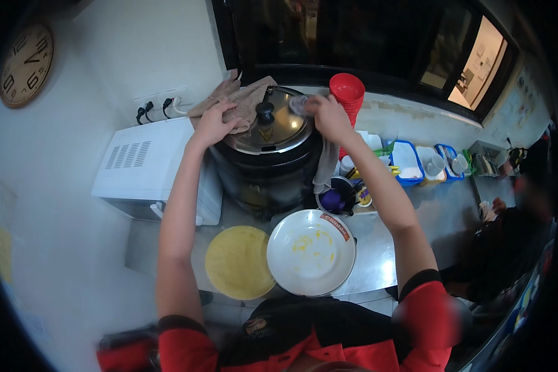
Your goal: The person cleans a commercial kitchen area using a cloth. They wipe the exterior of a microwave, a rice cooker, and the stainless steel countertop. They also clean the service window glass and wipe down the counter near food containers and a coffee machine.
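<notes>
A black soup kettle (265,179) stands before me, its shiny metal lid (283,132) seated on top with a black knob. My left hand (215,123) lies on a brown cloth (253,100) draped over the lid's left side; its thumb is spread, and whether it grips the cloth is unclear. Over the lid's right edge, my right hand (331,116) holds a small greyish object (298,105), too blurred to name. A grey cloth (326,162) hangs down the kettle's right side. Close behind my right hand rises a stack of red bowls (347,87).
A yellow round board (239,262) and a white plate (302,274) with yellow smears lie in front of the kettle. Left stands a white microwave (144,158). To the right are a utensil pot (338,197), blue-rimmed tubs (407,160) and a person in dark clothes (497,246).
</notes>
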### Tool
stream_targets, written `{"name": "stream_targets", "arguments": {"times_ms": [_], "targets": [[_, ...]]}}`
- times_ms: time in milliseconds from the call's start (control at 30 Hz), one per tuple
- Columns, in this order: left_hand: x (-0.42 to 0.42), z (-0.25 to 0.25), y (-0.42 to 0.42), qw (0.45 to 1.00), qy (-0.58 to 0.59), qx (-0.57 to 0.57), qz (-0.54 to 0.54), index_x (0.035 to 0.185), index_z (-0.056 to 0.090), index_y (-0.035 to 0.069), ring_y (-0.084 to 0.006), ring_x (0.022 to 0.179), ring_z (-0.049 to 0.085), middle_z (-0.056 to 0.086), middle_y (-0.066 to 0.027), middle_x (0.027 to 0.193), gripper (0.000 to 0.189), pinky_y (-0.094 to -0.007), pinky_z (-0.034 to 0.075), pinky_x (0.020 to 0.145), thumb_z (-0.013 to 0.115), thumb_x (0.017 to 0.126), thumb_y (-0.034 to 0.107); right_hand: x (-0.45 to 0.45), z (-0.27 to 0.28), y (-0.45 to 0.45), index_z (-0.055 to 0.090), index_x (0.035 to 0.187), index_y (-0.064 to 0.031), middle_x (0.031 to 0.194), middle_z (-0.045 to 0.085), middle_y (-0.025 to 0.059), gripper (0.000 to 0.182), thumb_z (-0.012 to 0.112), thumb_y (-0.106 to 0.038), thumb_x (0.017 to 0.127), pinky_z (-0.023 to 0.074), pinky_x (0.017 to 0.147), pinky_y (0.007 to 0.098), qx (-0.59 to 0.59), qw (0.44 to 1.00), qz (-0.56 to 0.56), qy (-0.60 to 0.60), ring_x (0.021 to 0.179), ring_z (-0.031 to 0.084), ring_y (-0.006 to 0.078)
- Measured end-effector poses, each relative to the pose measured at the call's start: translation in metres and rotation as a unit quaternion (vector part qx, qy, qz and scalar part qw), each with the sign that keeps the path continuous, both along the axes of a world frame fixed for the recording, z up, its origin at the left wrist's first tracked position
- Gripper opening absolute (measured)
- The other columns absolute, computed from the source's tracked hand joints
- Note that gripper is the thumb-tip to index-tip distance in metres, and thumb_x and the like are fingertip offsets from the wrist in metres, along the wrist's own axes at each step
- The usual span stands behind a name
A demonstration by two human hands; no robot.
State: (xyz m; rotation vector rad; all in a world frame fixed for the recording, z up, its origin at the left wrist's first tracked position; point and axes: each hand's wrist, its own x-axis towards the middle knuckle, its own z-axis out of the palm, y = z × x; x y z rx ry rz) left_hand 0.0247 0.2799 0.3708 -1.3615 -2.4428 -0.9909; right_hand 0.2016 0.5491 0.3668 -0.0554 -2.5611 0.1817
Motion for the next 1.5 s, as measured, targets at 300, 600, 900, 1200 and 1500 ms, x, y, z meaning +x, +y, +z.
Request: {"name": "stream_targets", "arguments": {"times_ms": [300, 600, 900, 1200, 1500], "targets": [[0.003, 0.009, 0.002, 0.999, -0.025, -0.021, -0.006, 0.123, 0.060, 0.002, -0.0351, 0.131, 0.044, 0.042, -0.0259, 0.142, 0.048, -0.0355, 0.036, 0.107, 0.070, 0.083, 0.025, -0.127, 0.022, 0.049, 0.065, 0.122, -0.0202, 0.133, 0.053, 0.0148, 0.049, 0.048, -0.005, 0.079, 0.0364, 0.108, 0.0407, -0.123, 0.963, -0.012, -0.241, 0.127, 0.046, 0.0349], [0.000, 0.010, -0.005, 1.000, -0.026, -0.011, 0.011, 0.120, 0.061, 0.002, -0.0348, 0.125, 0.050, 0.046, -0.0240, 0.139, 0.046, -0.0357, 0.040, 0.103, 0.071, 0.082, 0.024, -0.096, 0.008, 0.056, 0.068, 0.112, -0.0062, 0.123, 0.060, 0.0174, 0.040, 0.049, -0.002, 0.076, 0.0423, 0.101, 0.0359, -0.229, 0.963, 0.011, -0.138, 0.116, 0.055, 0.0337], [-0.002, 0.006, -0.002, 1.000, -0.030, 0.007, -0.003, 0.119, 0.063, 0.002, -0.0346, 0.127, 0.048, 0.046, -0.0209, 0.140, 0.045, -0.0361, 0.039, 0.104, 0.071, 0.082, 0.027, 0.006, -0.036, 0.032, 0.066, 0.103, 0.0009, 0.117, 0.059, 0.0131, 0.036, 0.047, 0.007, 0.074, 0.0457, 0.090, 0.0427, -0.107, 0.989, 0.042, 0.096, 0.105, 0.053, 0.0357], [-0.002, 0.003, 0.000, 1.000, -0.004, 0.005, -0.009, 0.119, 0.062, 0.002, -0.0344, 0.128, 0.047, 0.047, -0.0192, 0.140, 0.043, -0.0370, 0.037, 0.106, 0.068, 0.084, 0.026, 0.083, -0.029, -0.075, 0.065, 0.102, -0.0015, 0.117, 0.057, 0.0073, 0.029, 0.057, -0.004, 0.075, 0.0448, 0.076, 0.0410, 0.019, 0.993, -0.080, 0.087, 0.097, 0.051, 0.0306], [0.000, -0.002, 0.001, 0.999, 0.028, 0.014, 0.005, 0.117, 0.063, 0.001, -0.0351, 0.129, 0.046, 0.046, -0.0212, 0.140, 0.041, -0.0374, 0.036, 0.107, 0.067, 0.084, 0.024, 0.094, -0.032, -0.148, 0.064, 0.111, -0.0056, 0.119, 0.057, 0.0032, 0.040, 0.058, -0.006, 0.071, 0.0439, 0.075, 0.0371, 0.012, 0.995, 0.006, 0.100, 0.097, 0.052, 0.0257]]}}
